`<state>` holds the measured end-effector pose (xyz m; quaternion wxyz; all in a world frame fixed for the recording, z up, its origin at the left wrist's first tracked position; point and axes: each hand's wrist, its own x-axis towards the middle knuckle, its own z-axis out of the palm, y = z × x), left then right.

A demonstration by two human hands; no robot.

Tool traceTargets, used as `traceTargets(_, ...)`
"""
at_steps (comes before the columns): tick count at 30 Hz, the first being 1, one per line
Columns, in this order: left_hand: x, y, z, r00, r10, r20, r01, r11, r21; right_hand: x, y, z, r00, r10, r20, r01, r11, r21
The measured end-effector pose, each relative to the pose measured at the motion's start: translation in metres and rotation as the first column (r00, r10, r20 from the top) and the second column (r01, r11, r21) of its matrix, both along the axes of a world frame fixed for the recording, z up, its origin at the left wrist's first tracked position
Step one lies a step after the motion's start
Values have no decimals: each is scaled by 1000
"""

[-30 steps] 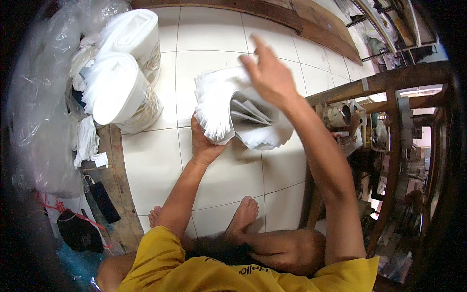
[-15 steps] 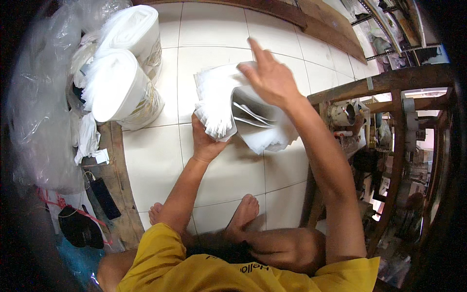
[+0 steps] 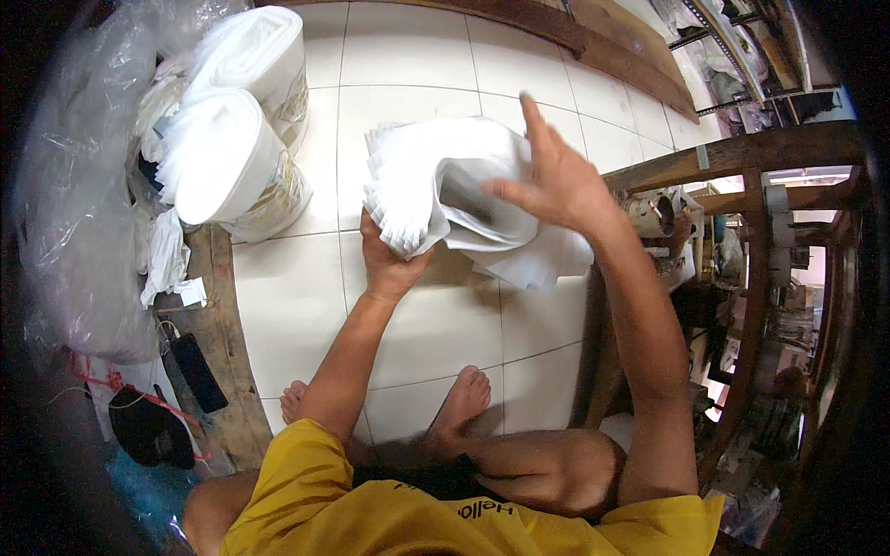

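A thick stack of thin white sheets [image 3: 464, 148], which look like plastic bags, curls into a loop over the tiled floor. Its left edges fan out in layers, and a loose flap hangs at the lower right. My left hand [image 3: 393, 263] grips the stack from below at its near left corner; some fingers are hidden under the sheets. My right hand [image 3: 556, 181] is open at the right side of the loop, thumb and fingers spread. Whether its thumb touches the sheets I cannot tell.
Two rolled white bundles [image 3: 269, 199] with gold print stand at the left, beside heaped clear plastic [image 3: 83, 204]. A dark phone [image 3: 198, 372] and a black cap [image 3: 148, 428] lie nearer. At the right is a wooden frame [image 3: 742, 148] with cluttered things behind it.
My right hand has moved right and slightly down, away from the stack's top. The sheets have curled further into a rounder loop, while my left hand keeps its grip.
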<state>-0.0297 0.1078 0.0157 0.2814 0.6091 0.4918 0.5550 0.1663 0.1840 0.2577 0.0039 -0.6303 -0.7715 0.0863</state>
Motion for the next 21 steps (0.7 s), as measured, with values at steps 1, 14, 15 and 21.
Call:
traceTargets(1, 5, 1, 2, 1000, -2, 14, 2, 1000, 10, 8, -4, -4, 996, -59, 70, 66, 993, -102)
traceTargets(14, 1, 6, -2, 988, 153, -2, -153, 987, -40, 47, -20, -2, 951, -299, 77, 307, 886, -348)
traceTargets(15, 0, 7, -5, 984, 181, -8, -181, 983, -31, 51, -23, -6, 949, -315, 32, 307, 891, -335)
traceTargets(21, 3, 19, 3, 957, 275, 94, -273, 961, -36, 69, -35, -19, 960, -274, -54, 249, 929, -274)
